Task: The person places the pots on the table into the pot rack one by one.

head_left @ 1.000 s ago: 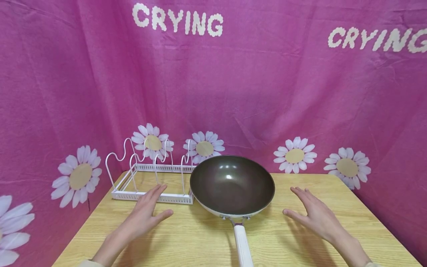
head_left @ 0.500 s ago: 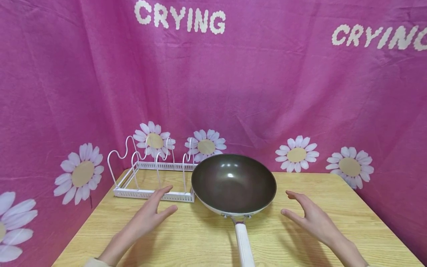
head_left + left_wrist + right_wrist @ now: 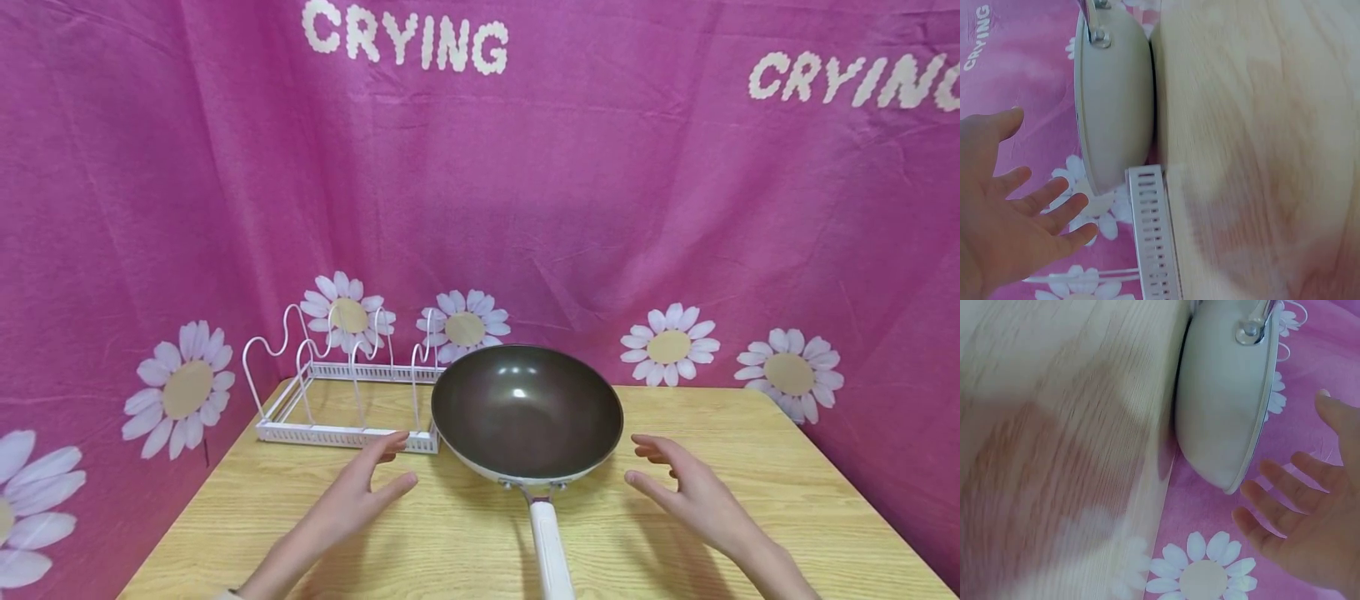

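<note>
A wok (image 3: 527, 412) with a dark inside, a cream outside and a white handle (image 3: 551, 550) stands on the wooden table, its handle toward me. My left hand (image 3: 360, 492) hovers left of the wok, fingers spread and loosely bent, thumb apart, holding nothing. On the other side my right hand (image 3: 693, 496) is held the same way, its thumb and fingers facing the wok across a gap. Both wrist views show the wok's cream side wall (image 3: 1116, 94) apart from the fingertips. Behind my left fingers lies the front rail of a white wire rack (image 3: 322, 433).
The rack has several upright wavy dividers and stands at the table's back left, right beside the wok. A pink cloth (image 3: 570, 167) with daisies and lettering hangs behind and along the sides of the wooden table (image 3: 450, 550).
Both hands have moved inward toward the wok, the left one to the right and the right one to the left, fingers bending slightly more. The head view has shifted a little. Wok and rack stay put.
</note>
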The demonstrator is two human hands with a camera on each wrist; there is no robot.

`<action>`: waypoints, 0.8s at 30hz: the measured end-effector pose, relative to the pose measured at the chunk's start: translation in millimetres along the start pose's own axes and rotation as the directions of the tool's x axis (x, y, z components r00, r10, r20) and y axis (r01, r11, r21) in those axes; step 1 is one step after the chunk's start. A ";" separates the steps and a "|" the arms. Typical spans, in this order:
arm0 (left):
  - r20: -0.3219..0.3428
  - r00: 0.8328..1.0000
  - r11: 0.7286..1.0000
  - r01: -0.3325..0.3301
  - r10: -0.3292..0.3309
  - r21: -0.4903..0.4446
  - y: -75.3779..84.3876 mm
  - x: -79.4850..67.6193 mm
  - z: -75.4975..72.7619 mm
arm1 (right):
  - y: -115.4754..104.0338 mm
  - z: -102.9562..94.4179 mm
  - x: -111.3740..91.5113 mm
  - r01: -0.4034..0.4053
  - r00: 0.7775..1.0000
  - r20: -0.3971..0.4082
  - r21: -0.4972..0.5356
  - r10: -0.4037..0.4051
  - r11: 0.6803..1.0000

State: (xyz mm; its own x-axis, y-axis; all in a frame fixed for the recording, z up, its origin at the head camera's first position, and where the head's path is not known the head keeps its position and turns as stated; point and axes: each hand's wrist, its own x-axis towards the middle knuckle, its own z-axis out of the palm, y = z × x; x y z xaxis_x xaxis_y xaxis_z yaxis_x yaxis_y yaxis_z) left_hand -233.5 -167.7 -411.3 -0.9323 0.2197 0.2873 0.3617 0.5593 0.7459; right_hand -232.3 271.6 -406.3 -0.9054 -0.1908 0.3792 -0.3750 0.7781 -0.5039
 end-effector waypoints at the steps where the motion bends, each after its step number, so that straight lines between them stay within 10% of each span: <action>1: 0.004 1.000 1.000 0.009 -0.008 -0.011 1.5 -0.4 1.8 | -1.6 0.6 0.3 0.003 1.000 -0.001 0.002 -0.003 1.000; 24: 0.143 0.990 0.945 0.033 0.015 -0.324 27.9 -11.2 34.7 | -33.9 16.9 -2.7 0.003 0.998 0.065 0.146 -0.013 0.989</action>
State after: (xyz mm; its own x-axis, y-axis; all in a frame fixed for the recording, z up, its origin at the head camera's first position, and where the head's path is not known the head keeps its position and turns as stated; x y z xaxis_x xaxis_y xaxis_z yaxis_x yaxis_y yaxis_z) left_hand -212.9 -126.8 -414.6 -0.9168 0.3400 0.2093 0.3102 0.2766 0.9095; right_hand -220.5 235.7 -403.4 -0.9116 -0.2390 0.3345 -0.4029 0.6815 -0.6109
